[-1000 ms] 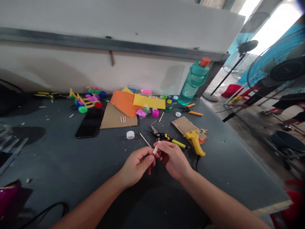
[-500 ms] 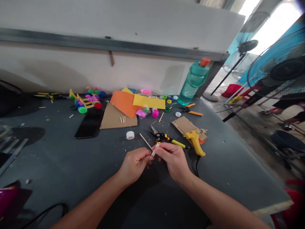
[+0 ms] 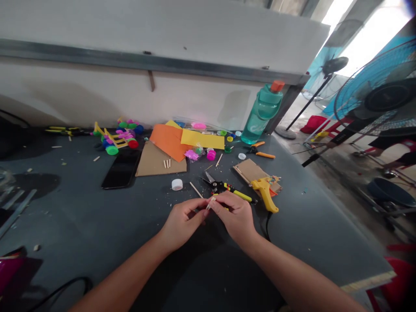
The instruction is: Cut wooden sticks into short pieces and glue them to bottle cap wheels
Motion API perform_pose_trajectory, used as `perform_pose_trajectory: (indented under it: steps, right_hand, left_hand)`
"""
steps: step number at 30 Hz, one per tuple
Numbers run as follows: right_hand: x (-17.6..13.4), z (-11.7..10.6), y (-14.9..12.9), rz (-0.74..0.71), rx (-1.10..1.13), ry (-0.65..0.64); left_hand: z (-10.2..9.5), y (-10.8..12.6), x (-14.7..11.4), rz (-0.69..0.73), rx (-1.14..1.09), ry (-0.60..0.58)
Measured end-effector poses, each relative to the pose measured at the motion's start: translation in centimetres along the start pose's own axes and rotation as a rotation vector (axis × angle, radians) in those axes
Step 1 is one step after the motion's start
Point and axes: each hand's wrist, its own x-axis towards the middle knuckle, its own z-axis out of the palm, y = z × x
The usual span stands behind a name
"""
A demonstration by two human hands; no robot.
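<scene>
Short wooden pieces [image 3: 211, 203] between two hands

Your left hand [image 3: 180, 224] and right hand [image 3: 238, 217] pinch the pieces narrowly at the fingertips, above the table [image 3: 107, 234]. They are probably light, stiff and splintery; hold the ends. Just beyond, a loose stick [image 3: 196, 190] and yellow-handled cutters [image 3: 229, 188] restrict forward reach; a glue gun [image 3: 266, 195] lies to the right.

Low ctr, our fingers [image 3: 196, 219] hide much of the wood [image 3: 211, 202]; we can't tell qty. Lower L edge crops purple obj [image 3: 9, 274]; upper R, fan [image 3: 388, 96].
</scene>
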Motion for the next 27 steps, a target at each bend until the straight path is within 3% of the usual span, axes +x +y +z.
perform_pose_trajectory:
  steps: [5,9,13,16,19,22,27]
  right_hand:
    - [0.1,0.2,0.4,-0.05,-0.046,0.004]
    - [-0.1,0.5,0.5,-0.062,-0.09,0.015]
    - [-0.3,0.6,0.2,-0.063,-0.124,-0.002]
    - [0.3,0.3,0.5,-0.098,-0.177,-0.008]
    - [1.4,-0.1,1.5,-0.132,-0.331,-0.02]
    - [2.2,0.4,2.3,-0.136,-0.59,-0.183]
    - [2.1,1.9,2.2,-0.103,-0.962,-0.385]
  left_hand:
    - [0.4,0.8,0.1,-0.144,-0.273,0.029]
    - [0.5,0.9,0.3,-0.154,-0.319,-0.052]
    - [0.6,1.0,0.2,-0.143,-0.303,-0.018]
    - [-0.1,0.9,0.3,-0.156,-0.283,0.069]
    - [-1.6,0.5,0.8,-0.152,-0.299,0.279]
    - [-3.2,0.0,1.3,-0.129,-0.39,0.499]
    - [-3.5,-0.3,1.4,-0.138,-0.407,0.503]
